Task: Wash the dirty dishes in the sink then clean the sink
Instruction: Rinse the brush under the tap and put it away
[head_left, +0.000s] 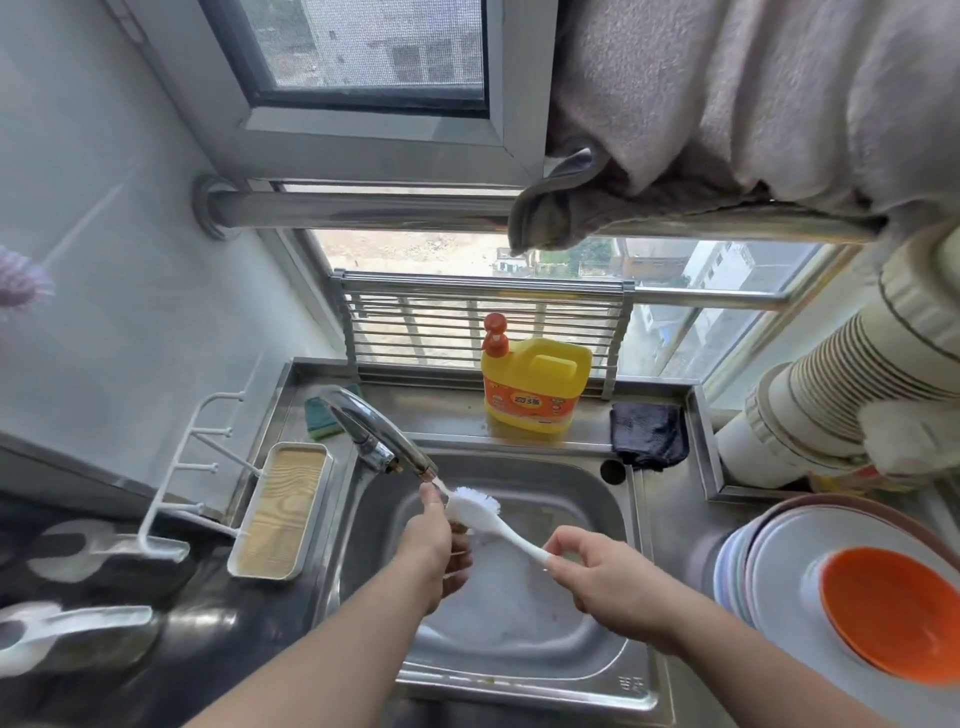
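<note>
A white scrubbing brush (485, 517) hangs over the steel sink (626, 525), its bristled head just under the faucet spout (384, 441). My right hand (605, 577) pinches the end of the brush handle. My left hand (439, 545) is at the brush head, fingers curled around the bristles under the spout. The sink basin holds foamy water and no dishes that I can see. A stack of plates (779, 551) with an orange bowl (893, 610) on top stands on the counter to the right.
A yellow detergent jug (535, 384) stands behind the sink, with a dark cloth (649, 434) to its right and a green sponge (322, 415) to its left. A wood-patterned tray (280, 512) lies left of the basin. Stacked paper cups (831, 384) jut in from the right.
</note>
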